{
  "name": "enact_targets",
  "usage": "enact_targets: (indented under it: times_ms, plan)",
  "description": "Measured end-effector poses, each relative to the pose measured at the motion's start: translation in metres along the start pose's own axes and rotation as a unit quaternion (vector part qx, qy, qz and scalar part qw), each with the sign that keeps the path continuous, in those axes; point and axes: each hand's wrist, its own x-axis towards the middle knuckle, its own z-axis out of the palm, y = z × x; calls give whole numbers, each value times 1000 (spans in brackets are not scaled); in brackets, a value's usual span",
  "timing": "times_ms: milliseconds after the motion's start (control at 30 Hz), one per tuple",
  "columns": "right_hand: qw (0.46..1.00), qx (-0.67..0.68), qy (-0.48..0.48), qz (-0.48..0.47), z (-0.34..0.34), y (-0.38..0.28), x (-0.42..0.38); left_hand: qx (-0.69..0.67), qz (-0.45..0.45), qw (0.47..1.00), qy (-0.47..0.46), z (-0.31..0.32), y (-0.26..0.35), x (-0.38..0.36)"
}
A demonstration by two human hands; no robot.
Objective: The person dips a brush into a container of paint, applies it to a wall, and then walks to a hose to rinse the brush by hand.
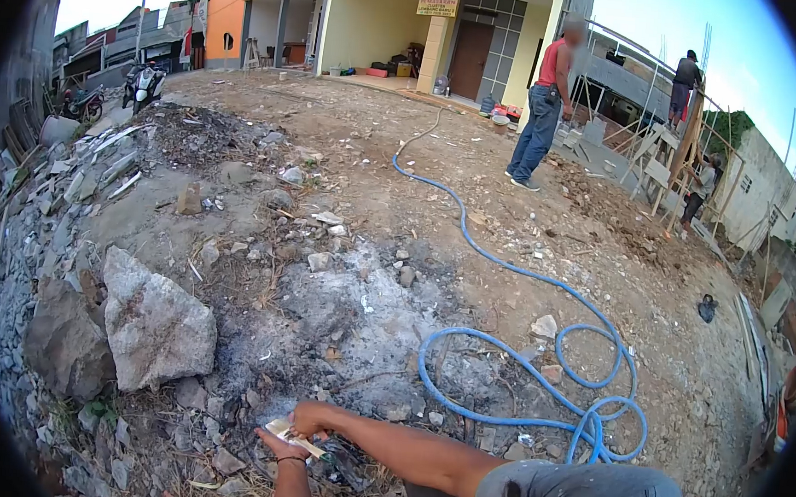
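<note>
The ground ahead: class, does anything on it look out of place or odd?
Yes. Beyond the right hand, a pale, ash-like patch with dark edges stands out against the brown ground; it may be a burnt spot. Right of it, the blue hose sprawls in loose, overlapping loops rather than a neat coil.

To the left of the blue hose (544, 276), the person's left hand (279, 445) and right hand (310, 418) meet on a pale flat piece (278, 427), both holding it. Gray ash (372, 293) spreads between the hose and a pale boulder (157, 324), which stands well left of it beside a darker rock (67, 341). Right of the hose's far stretch stands a person in a red top (549, 63) and jeans.
</note>
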Motion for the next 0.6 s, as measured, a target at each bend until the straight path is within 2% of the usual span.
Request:
enact_targets:
  times_ms: [33, 67, 100, 133, 167, 200, 267, 400, 433, 533, 600]
  plan:
    - [1000, 10, 0, -6, -12, -13, -16, -46, -44, 988, -140, -34, 2, 21]
    - [999, -26, 8, 18, -28, -39, -58, -69, -135, 929, -337, -67, 5, 37]
    - [998, -51, 21, 7, -34, -38, -56, -73, -105, 988, -84, -30, -1, 19]
    - [997, -73, 34, -4, -24, -29, -42, -43, -61, 983, 170, 19, -7, -9]
    - [997, -68, 39, -8, -20, -24, -34, 11, -37, 984, 174, 12, -8, -8]
    - [997, -60, 40, -13, -22, -24, -34, 31, -33, 990, 133, 6, -11, 1]
    - [998, -59, 34, -7, -25, -37, -54, 61, -22, 992, 108, 1, -14, 12]
    - [998, -50, 35, 13, -25, -41, -60, 94, -8, 992, 81, -7, -15, 28]
    - [998, -52, 35, -7, -30, -45, -68, 100, -8, 992, 74, -8, -17, 31]
    - [997, -53, 25, -40, -18, -2, 0, 109, 0, 993, 54, -14, -22, 35]
    - [997, -59, 45, -35, -20, -22, -32, 113, 13, 993, 29, -25, -25, 44]
